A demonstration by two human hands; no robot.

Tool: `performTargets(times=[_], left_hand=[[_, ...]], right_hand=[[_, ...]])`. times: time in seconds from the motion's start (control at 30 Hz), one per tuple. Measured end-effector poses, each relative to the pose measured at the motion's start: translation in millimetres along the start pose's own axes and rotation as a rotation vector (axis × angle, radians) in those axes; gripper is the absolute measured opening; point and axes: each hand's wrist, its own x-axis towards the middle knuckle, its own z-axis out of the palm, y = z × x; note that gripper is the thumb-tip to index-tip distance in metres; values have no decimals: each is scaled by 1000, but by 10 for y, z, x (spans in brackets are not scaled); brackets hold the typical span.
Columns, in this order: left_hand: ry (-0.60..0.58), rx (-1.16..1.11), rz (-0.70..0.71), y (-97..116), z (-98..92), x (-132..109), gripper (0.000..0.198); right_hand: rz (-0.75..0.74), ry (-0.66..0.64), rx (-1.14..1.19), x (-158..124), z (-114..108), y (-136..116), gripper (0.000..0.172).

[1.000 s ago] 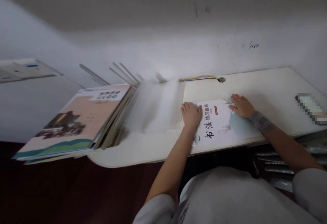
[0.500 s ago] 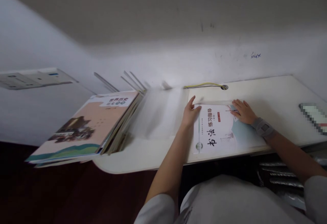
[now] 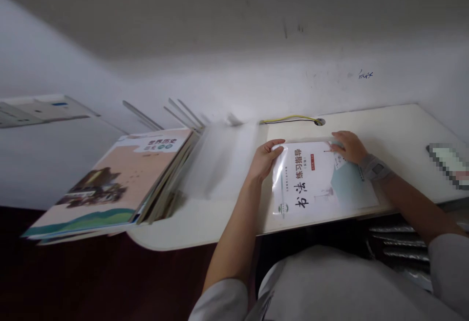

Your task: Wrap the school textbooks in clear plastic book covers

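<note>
A thin book (image 3: 322, 184) with a white and pale teal cover and Chinese characters lies on the white desk in front of me. Clear, glossy plastic film covers it and stands out a little past its top and left edges. My left hand (image 3: 264, 159) pinches the upper left corner of this film and book between thumb and fingers. At the upper right edge, my right hand (image 3: 350, 147) has its fingers curled over the book, thumb on the cover. A grey band (image 3: 376, 168) circles my right wrist.
Left of the book lie translucent plastic covers (image 3: 223, 164). Beyond them is a stack of books (image 3: 110, 179), a pinkish history book on top, reaching past the desk's (image 3: 164, 235) rounded end. A yellow cable (image 3: 289, 117) runs along the wall. A phone-like, pixelated object (image 3: 449, 164) lies at the right.
My left hand has closed on the upper left corner, and that side of the film now shines. My right hand's fingers have drawn from lying flat to curling over the top edge.
</note>
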Motion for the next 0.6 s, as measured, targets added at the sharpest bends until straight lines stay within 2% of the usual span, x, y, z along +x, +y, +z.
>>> performTargets(times=[0.07,0.13,0.23,0.33,0.47,0.53,0.6], left_hand=[[11,-15,7,41,6,-41,47],[25,-4,3,58,1,-65,48],[55,59,-8,64,-19,-80,47],[72,244,22,87,-39,-104,40],[130,519,124,176,-65,-170,28],[104,519,127,218,-73,-181,28],[61,513,72,230,-68,-146,30]], right_hand=[[172,104,60,-42,-92,67,52],[270,120,159,-87,-198,112,51],[156,23,199,-134,-368,130,48],[25,-88,173,-150,-539,108,38],[77,-262,300,-130,-800,61,38],[121,-367,370,-92,-926,64,40],[159,-417,404,-33,-987,104,43]])
